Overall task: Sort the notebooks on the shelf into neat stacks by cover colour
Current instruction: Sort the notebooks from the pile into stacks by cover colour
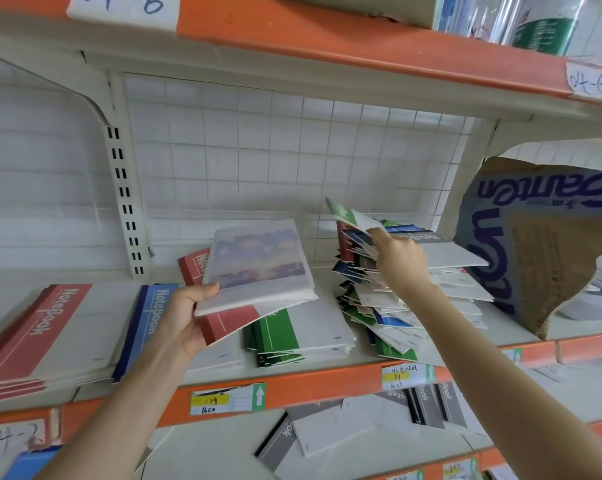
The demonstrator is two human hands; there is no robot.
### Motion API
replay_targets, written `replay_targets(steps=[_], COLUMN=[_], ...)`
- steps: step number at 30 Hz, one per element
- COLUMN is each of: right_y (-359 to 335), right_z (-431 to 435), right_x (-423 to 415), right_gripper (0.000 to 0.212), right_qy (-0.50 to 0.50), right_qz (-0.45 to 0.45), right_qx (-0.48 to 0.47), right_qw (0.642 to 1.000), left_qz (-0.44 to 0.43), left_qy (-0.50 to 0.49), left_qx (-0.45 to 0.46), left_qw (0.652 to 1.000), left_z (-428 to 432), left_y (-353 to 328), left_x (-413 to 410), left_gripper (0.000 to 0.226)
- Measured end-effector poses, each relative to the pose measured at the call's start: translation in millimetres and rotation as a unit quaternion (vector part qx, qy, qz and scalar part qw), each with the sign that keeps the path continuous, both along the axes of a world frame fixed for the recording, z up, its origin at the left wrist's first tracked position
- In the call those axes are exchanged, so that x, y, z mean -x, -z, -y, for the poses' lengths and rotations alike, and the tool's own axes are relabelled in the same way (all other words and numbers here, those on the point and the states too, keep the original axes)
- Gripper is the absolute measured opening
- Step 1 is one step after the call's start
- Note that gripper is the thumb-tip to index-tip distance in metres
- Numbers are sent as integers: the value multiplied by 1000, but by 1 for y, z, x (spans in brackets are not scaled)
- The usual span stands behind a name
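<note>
My left hand [185, 317] grips a small bundle above the shelf: a pale notebook with a cloudy sky picture [261, 261] on top and a red notebook [223, 320] under it. My right hand [401, 261] reaches into a tall untidy pile of mixed notebooks [389, 306] and lifts a green-cornered notebook [353, 216] at its top. A red stack [50, 334] lies at the left, a blue stack [147, 327] beside it, and a green stack [292, 337] in the middle.
A torn cardboard box with blue lettering [541, 244] stands at the right end of the shelf [313, 386]. A wire grid forms the back wall. Grey notebooks [327, 431] lie scattered on the shelf below. Another orange-edged shelf hangs overhead.
</note>
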State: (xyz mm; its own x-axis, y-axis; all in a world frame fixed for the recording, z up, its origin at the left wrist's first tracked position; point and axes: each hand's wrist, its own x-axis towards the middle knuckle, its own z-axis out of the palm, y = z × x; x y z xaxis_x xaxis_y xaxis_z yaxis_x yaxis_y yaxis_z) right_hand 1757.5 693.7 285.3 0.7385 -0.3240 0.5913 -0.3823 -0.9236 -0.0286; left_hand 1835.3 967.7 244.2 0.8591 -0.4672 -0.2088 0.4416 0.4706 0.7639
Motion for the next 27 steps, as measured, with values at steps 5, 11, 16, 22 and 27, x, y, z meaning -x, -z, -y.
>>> replay_targets(steps=[5,11,16,22,27], right_y=[4,29,34,27,5], right_z=[-19,-71,-84,-79,-41], right_x=[-10,-9,-7,-2,1], right_gripper=[40,35,40,31,49], right_qy=[-213,-451,-498,-499,-237], right_qz=[147,-8,-11,-64,-56], right_qx=[54,109,110,85,-1], right_qw=[965,886,860,860,970], left_qz=[25,-12,-2,-10,-4], left_qy=[18,10,-1,9,5], left_qx=[10,26,10,-23,-32], left_qw=[999,1000,1000,1000,999], left_z=[-2,2,6,15,24], left_y=[-4,-1,0,-2,2], left_x=[10,12,15,13,10], left_gripper=[18,22,15,9,12])
